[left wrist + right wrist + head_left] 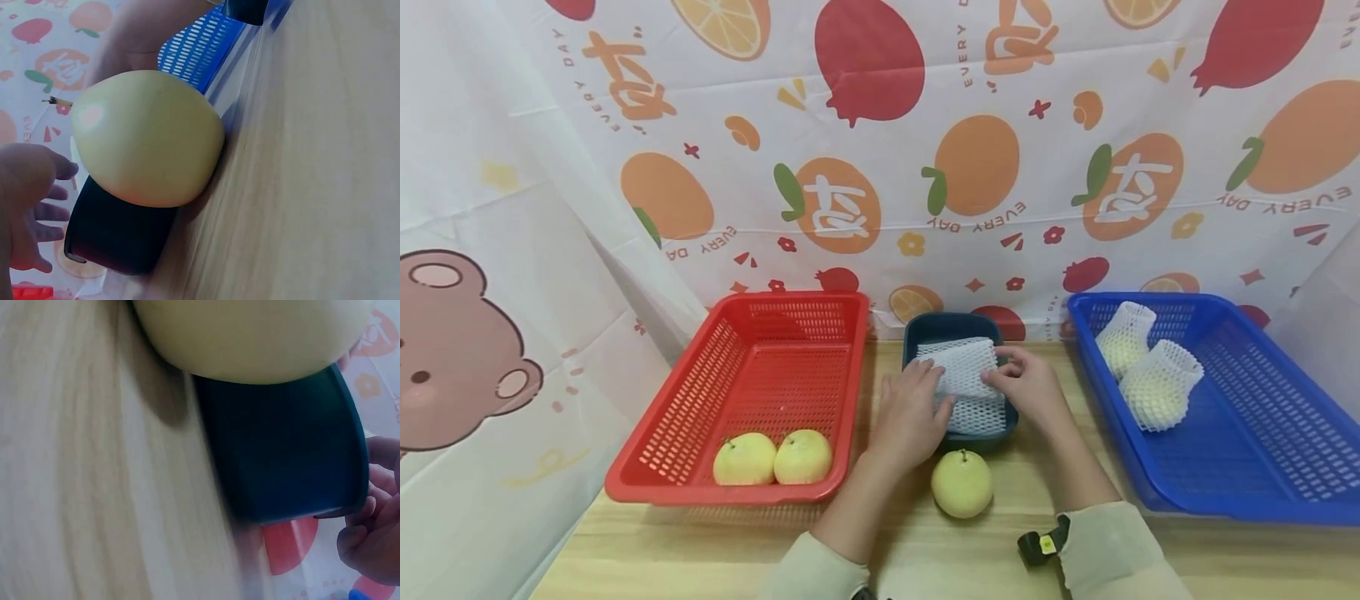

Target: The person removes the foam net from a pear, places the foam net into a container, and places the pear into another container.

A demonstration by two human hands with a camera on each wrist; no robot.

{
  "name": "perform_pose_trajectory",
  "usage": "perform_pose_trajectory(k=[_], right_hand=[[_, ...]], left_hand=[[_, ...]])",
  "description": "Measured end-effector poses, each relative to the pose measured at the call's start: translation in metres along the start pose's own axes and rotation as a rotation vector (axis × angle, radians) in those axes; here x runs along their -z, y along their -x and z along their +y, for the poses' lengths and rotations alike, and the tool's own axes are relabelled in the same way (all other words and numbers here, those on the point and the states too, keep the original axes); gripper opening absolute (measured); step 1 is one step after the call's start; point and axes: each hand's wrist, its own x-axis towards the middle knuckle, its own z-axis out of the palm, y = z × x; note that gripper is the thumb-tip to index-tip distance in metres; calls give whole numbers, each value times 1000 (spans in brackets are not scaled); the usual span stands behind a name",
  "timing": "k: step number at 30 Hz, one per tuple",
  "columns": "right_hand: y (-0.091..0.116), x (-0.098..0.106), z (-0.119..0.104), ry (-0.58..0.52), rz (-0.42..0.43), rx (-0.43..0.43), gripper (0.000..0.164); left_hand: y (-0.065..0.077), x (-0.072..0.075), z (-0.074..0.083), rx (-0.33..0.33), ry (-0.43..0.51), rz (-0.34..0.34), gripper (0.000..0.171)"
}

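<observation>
A white foam net sleeve (964, 367) lies flat on top of other netting (981, 418) in a dark teal box (955, 321). My right hand (1033, 387) pinches the top sleeve's right edge between thumb and fingers. Over the box's left side, my left hand (912, 412) reaches in with fingers loosely spread, fingertips at the sleeve's left edge. On the table before the box sits a bare yellow pear (962, 485). Both wrist views show this pear (147, 137) large, partly covering the box (281, 450).
To the left, a red basket (730, 492) holds two bare pears (775, 458) at its near end. A blue basket (1187, 500) on the right has two pears in foam nets (1157, 387). A fruit-printed cloth (880, 208) hangs behind.
</observation>
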Motion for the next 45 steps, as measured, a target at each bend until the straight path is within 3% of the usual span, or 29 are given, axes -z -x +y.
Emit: perform_pose_trajectory(k=[6,11,13,16,18,20,24,27,34,45], right_hand=[[1,-6,-2,157,12,40,51],[4,-7,-6,264,76,109,56],[6,-5,-10,286,142,176,55],[9,-2,-14,337,216,359,43],[10,-1,-17,385,198,474,32],[11,-3,-18,445,121,533,24],[11,-8,-15,536,-78,464,20],[11,-13,-13,560,-166,371,22],[14,-18,-12,602,-249,280,24],[18,-22,-12,743,-343,227,31]], left_hand=[[-10,-6,5,-14,-56,-181,49],[-12,-11,4,27,-101,-242,55],[-13,-13,3,37,-110,-241,57],[-13,-14,3,50,-120,-245,58],[-12,-15,2,58,-127,-245,58],[-12,-15,2,62,-134,-244,57],[-11,-15,2,63,-128,-244,54],[-10,-13,1,74,-123,-252,52],[-9,-10,0,90,-133,-262,47],[-11,-13,-2,97,-191,-309,52]])
